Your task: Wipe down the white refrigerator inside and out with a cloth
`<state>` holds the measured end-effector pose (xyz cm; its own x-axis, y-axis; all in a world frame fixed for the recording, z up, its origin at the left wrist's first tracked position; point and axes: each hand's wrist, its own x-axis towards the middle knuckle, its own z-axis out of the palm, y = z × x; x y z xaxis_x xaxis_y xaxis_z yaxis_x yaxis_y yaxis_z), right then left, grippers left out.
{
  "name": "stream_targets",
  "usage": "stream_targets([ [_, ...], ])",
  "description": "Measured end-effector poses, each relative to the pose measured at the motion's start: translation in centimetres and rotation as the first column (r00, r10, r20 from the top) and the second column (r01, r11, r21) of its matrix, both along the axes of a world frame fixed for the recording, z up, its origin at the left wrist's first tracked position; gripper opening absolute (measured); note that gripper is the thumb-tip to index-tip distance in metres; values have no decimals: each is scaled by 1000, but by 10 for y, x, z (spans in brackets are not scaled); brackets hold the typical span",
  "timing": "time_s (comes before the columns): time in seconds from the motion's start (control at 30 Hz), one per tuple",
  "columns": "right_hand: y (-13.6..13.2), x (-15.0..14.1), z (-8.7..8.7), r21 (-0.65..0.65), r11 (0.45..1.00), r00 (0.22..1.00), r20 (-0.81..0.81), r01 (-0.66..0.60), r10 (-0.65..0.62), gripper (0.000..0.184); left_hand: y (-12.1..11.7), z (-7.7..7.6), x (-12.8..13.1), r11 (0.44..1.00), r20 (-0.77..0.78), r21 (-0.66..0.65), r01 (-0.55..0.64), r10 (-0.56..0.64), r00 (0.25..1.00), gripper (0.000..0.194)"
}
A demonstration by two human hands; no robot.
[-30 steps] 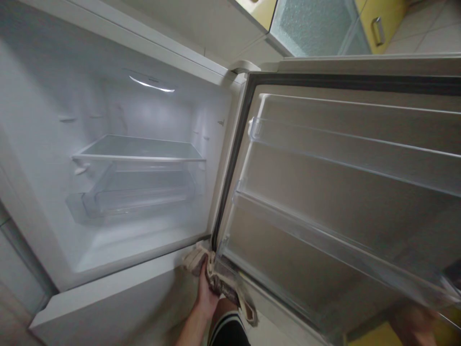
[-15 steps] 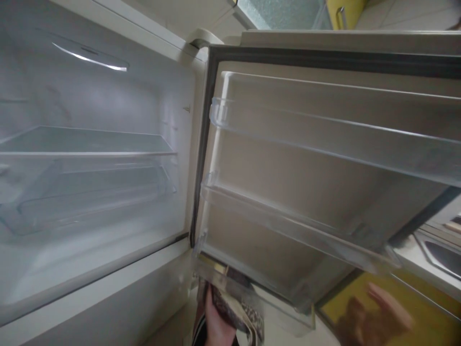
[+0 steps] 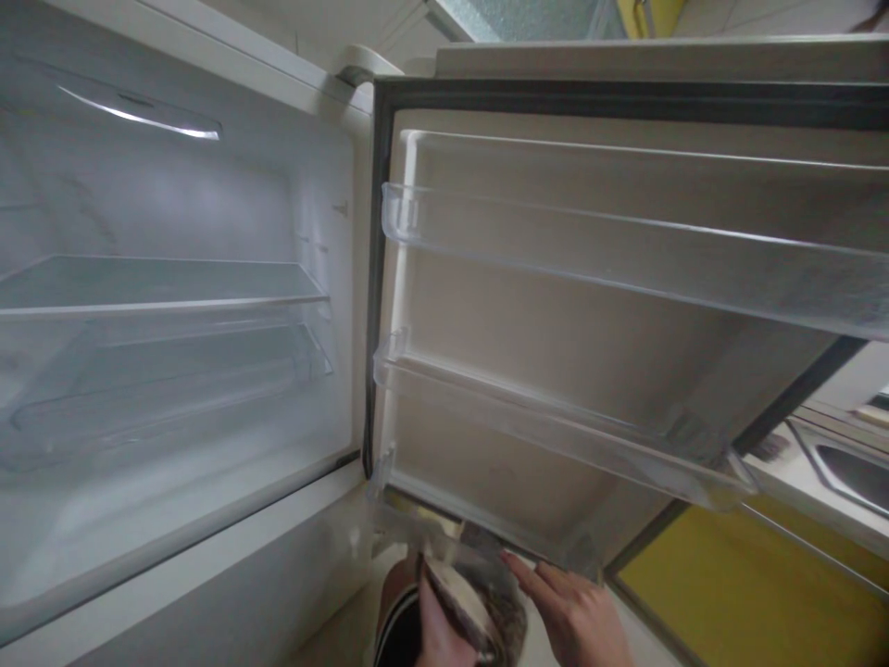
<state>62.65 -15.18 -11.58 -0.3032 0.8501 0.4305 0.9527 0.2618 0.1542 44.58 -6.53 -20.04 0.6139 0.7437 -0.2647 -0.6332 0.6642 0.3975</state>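
At the bottom of the head view, my left hand (image 3: 443,630) is closed around a packet (image 3: 507,616) with a pale fold along its top and a brown, speckled side. What is inside the packet cannot be made out. My right hand (image 3: 573,611) comes in from the right, fingers stretched toward the packet and the lowest door bin. Whether its fingertips touch either one is unclear. Just above both hands is the clear lowest door bin (image 3: 417,528) of the open fridge door (image 3: 556,361).
To the left, the lit fridge compartment (image 3: 208,213) has a glass shelf (image 3: 173,283) and a clear tray (image 3: 173,398). Two more clear door bins, an upper bin (image 3: 611,250) and a middle bin (image 3: 542,417), span the door. A yellow cabinet (image 3: 757,584) and a sink (image 3: 847,463) lie beyond it.
My right hand has moved left and down, from in front of the yellow cabinet to beside the packet. My left hand and the packet have shifted slightly right. The view has turned a little.
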Motion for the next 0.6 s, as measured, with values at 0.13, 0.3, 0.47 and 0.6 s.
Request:
stream_targets([
  [0.13, 1, -3, -2, -25, 1000, 1000, -26, 2, -3, 61, -29, 13, 36, 974, -139, 197, 113, -86, 987, 43],
  [0.3, -1, -9, 9, -53, 998, 996, -82, -32, 28, 61, -26, 15, 26, 953, -223, 281, 114, -51, 974, 61],
  [0.47, -5, -18, 25, -38, 997, 986, -158, -68, 62, 51, 15, 18, -50, 945, -330, 226, -238, 304, 894, 111],
  [0.6, -6, -22, 25, -24, 996, 977, -200, -82, 76, 51, 53, 27, -112, 721, -527, 602, -344, 682, 508, 109],
])
